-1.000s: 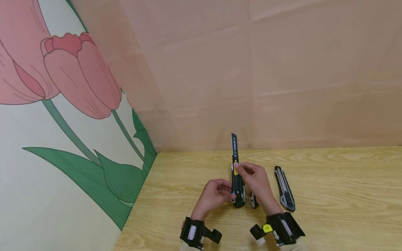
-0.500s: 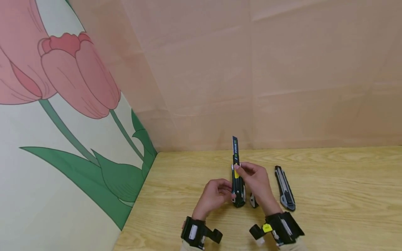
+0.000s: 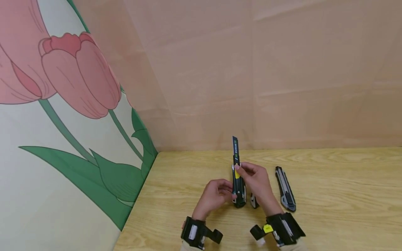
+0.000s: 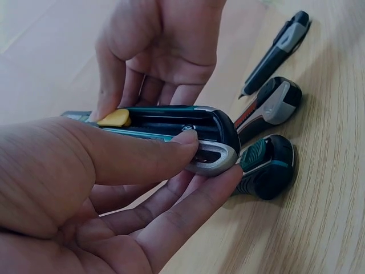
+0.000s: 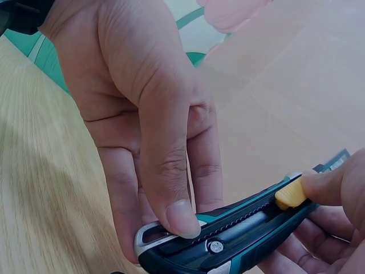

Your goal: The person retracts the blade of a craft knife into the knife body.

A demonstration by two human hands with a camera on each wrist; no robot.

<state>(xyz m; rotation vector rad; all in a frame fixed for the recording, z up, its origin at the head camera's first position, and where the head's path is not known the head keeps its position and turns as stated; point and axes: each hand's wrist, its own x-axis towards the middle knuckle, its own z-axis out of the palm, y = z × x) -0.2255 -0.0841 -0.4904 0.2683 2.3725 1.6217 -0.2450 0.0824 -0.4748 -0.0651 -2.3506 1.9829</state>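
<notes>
A black and teal utility knife (image 3: 239,195) is held upright between the two hands in the head view, its blade (image 3: 235,146) extended at the top. My left hand (image 3: 213,195) pinches the tail end, thumb across the silver-edged slot (image 4: 214,155). On the yellow slider (image 5: 291,193) rests the thumb of my right hand (image 3: 255,181), whose fingers lie behind the body. The right wrist view shows the toothed slide track and a screw near the tail.
On the wooden table (image 3: 345,195), a grey and black utility knife (image 3: 285,190) lies to the right. Another knife (image 3: 253,201) is mostly hidden behind the right hand. The left wrist view also shows a green and black knife (image 4: 268,168). A tulip-printed panel (image 3: 81,76) stands left.
Between the first and second frames, the yellow slider and blade slid slightly down into the knife body. Both hands have otherwise stayed nearly in place.
</notes>
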